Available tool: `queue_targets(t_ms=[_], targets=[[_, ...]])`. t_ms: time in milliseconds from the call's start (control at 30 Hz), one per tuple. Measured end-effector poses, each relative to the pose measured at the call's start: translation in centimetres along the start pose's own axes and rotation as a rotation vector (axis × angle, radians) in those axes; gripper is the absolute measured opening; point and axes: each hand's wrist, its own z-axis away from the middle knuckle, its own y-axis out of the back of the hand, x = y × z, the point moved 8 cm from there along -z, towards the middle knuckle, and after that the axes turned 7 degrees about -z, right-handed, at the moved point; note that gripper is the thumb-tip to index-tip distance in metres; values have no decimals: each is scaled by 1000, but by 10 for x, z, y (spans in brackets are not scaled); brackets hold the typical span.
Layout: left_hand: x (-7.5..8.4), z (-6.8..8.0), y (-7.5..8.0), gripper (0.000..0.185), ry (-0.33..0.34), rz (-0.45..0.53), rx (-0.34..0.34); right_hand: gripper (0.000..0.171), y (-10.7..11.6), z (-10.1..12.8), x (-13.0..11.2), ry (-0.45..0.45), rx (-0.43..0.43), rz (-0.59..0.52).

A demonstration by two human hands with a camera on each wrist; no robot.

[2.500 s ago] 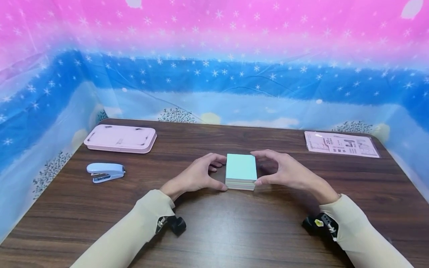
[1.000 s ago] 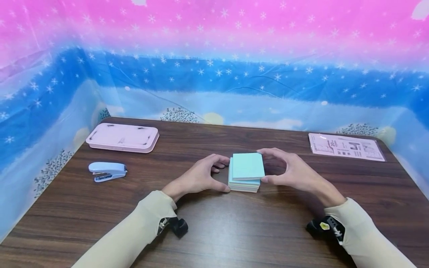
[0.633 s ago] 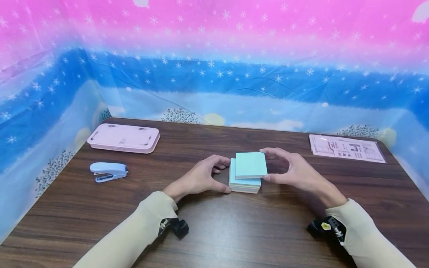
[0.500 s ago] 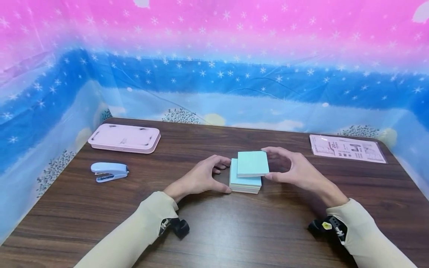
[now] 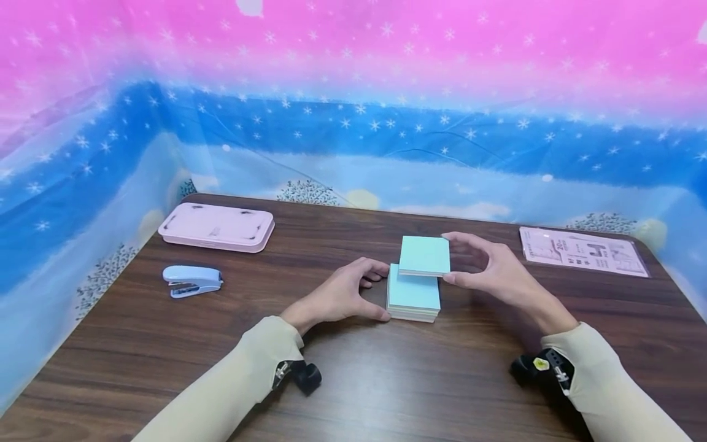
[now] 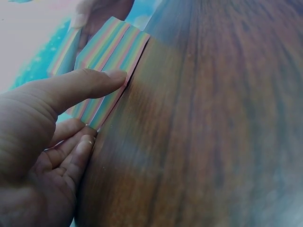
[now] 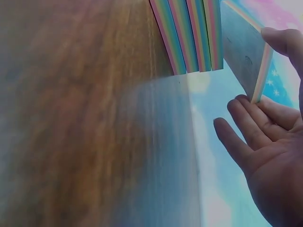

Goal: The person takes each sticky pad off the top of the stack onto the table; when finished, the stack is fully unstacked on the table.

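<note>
A stack of pale green square sticky note pads, with rainbow-striped edges in the wrist views, stands on the wooden table. My left hand holds the stack at its left side, thumb at the near corner and fingers toward the far one. Above the stack, my right hand pinches one sticky note pad by its right edge between thumb and fingers. That pad is raised clear of the stack and set back to the right; its grey underside shows in the right wrist view.
A pink pencil case lies at the back left, with a light blue stapler in front of it. At the back right is a flat pink printed packet. A snowflake-patterned cloth hangs behind the table.
The top sticky note pad, aligned on the stack at first, has slid right and risen away in my right hand. My left hand stays at the stack. The head view has shifted slightly.
</note>
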Motion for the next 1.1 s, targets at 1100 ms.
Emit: queue_targets(t_ms=[1100], targets=[[-1,-1,0,77,-28,-12,10,85,-23,-120,0,4,-81,81]])
